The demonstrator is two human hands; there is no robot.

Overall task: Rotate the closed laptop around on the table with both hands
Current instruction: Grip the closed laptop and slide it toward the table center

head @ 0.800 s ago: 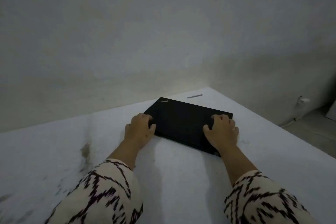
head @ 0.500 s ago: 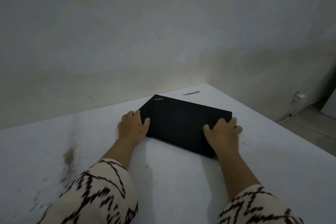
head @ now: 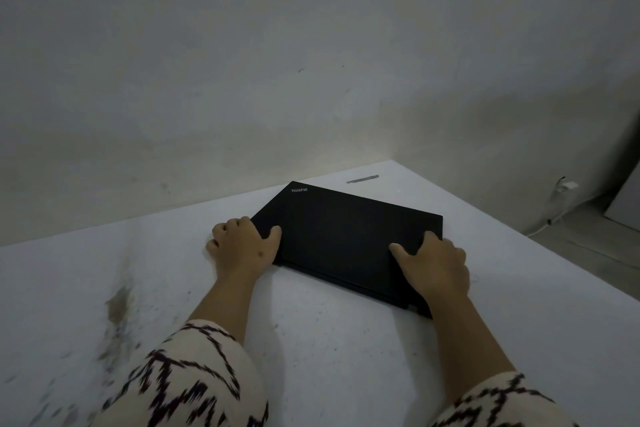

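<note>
A closed black laptop [head: 346, 236] lies flat on the white table [head: 346, 340], turned at an angle, its logo corner pointing to the far wall. My left hand [head: 242, 246] grips the laptop's left edge, thumb on the lid and fingers curled around the side. My right hand [head: 436, 267] holds the near right corner, thumb and fingers spread on the lid. That corner is hidden under the hand.
A small grey strip [head: 362, 179] lies on the table near its far corner. A wall stands close behind the table. Dark stains [head: 117, 302] mark the table's left side. The table's right edge drops to the floor, where a white cable [head: 554, 218] runs.
The laptop has turned a little under both hands. My left hand has slid further out along the left edge, and my right hand sits nearer the right corner.
</note>
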